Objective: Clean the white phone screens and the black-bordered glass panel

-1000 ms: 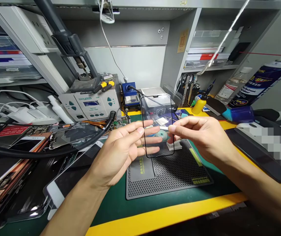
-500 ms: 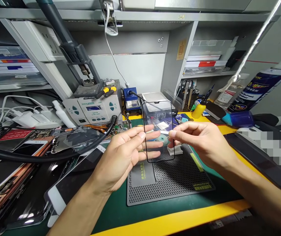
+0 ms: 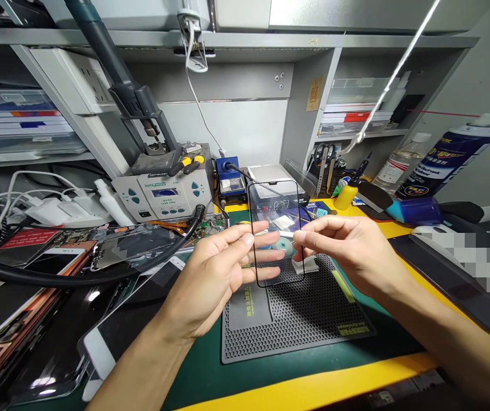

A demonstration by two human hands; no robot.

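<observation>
Glass (image 3: 276,212): one black-rimmed sheet, held up between two hands

Raised in the air and close to upright, with one thin black rim and one small notch at the top. Gripped at the left edge by the left hand (image 3: 213,277), one thumb on the near side, four fingers fanned out behind and showing through. Pinched between thumb and forefinger of the right hand (image 3: 356,245), near the right edge: one white stick (image 3: 286,234). Pointing left across the glass; touching or just apart, cannot tell.

Seen through the sheet, farther back: one teal ring (image 3: 284,246). Lower down, on the green desktop (image 3: 202,365): one grey mat (image 3: 300,319) full of holes, bearing one white pad (image 3: 305,266) at the far end and one yellow-green strip (image 3: 342,285) at the right side.

At the back: one station (image 3: 163,197), with one pair of pliers (image 3: 187,164) on top, and one blue unit (image 3: 230,180) just beside. Over to the right: one yellow bottle (image 3: 346,197), one clear bottle (image 3: 403,165), one can (image 3: 448,157), one pair of scissors (image 3: 324,153), one black slab (image 3: 446,279). To the left, crossed by one black hose (image 3: 99,279): phone parts (image 3: 99,351), too overlapped to count.
</observation>
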